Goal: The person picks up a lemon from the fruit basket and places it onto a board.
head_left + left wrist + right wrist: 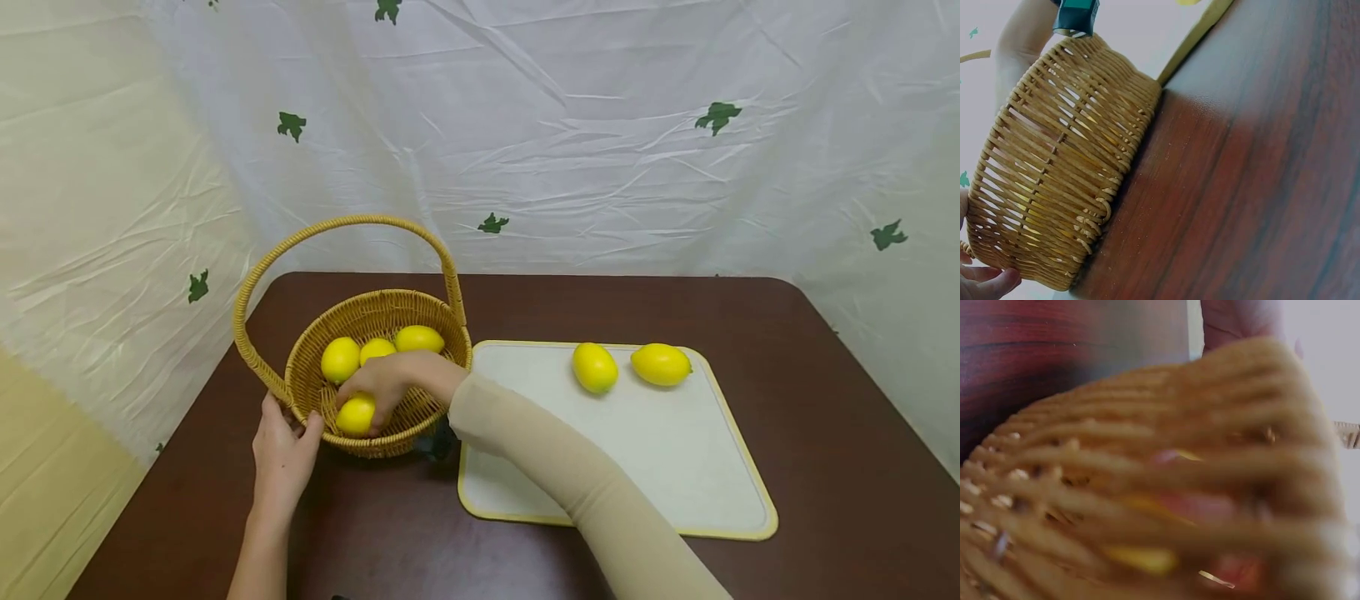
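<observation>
A round wicker basket (360, 313) with a tall arched handle stands at the left of the table. My left hand (283, 458) grips its rim by the near foot of the handle, thumb on the edge; in the left wrist view that hand's fingertips (1004, 281) touch the woven side. Inside the basket, my right hand (392, 380) holds a lemon (355, 415) low near the front wall, its fingers curled over the fruit. Three more lemons (341, 360) lie behind it. Blurred wicker (1147, 450) fills most of the right wrist view and hides much of that hand.
To the right lies a white board (622, 450) with a yellow edge, partly under my right forearm. Two lemons, one upright-looking (595, 367) and one sideways (661, 364), rest near its far edge. A white cloth (562, 167) hangs behind the dark table (825, 433).
</observation>
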`<control>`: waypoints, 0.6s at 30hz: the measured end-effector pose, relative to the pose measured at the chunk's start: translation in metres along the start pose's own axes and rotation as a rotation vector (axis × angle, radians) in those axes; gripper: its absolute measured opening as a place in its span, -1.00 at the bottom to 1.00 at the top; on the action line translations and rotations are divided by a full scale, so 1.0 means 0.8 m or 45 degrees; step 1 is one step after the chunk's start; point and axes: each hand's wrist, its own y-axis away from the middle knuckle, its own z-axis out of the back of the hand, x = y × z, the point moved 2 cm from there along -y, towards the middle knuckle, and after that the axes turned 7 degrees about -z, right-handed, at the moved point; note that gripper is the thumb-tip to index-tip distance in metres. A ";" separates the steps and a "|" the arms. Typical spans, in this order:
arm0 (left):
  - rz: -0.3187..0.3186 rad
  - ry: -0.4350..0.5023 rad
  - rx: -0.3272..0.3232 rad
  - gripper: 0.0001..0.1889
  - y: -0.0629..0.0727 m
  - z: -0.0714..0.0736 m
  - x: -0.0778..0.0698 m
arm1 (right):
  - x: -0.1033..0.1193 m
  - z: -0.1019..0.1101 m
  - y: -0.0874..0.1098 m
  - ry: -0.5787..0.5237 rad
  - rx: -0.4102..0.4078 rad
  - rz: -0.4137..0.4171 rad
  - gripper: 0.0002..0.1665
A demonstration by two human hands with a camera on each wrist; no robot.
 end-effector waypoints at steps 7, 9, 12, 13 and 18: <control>0.003 -0.005 -0.004 -0.36 0.000 0.000 0.000 | -0.009 0.009 0.017 -0.079 -0.089 -0.013 -0.24; 0.005 -0.012 -0.008 -0.36 -0.001 0.000 0.000 | -0.009 0.013 0.024 -0.069 -0.119 -0.008 -0.24; 0.005 -0.012 -0.011 -0.36 -0.001 0.000 0.000 | -0.010 0.021 0.038 -0.059 -0.179 0.024 -0.24; 0.004 -0.012 -0.013 -0.36 -0.001 0.000 0.000 | -0.011 0.023 0.043 -0.068 -0.201 0.036 -0.25; 0.008 -0.005 -0.014 -0.36 -0.001 -0.002 0.001 | -0.020 0.031 0.065 -0.116 -0.300 0.080 -0.26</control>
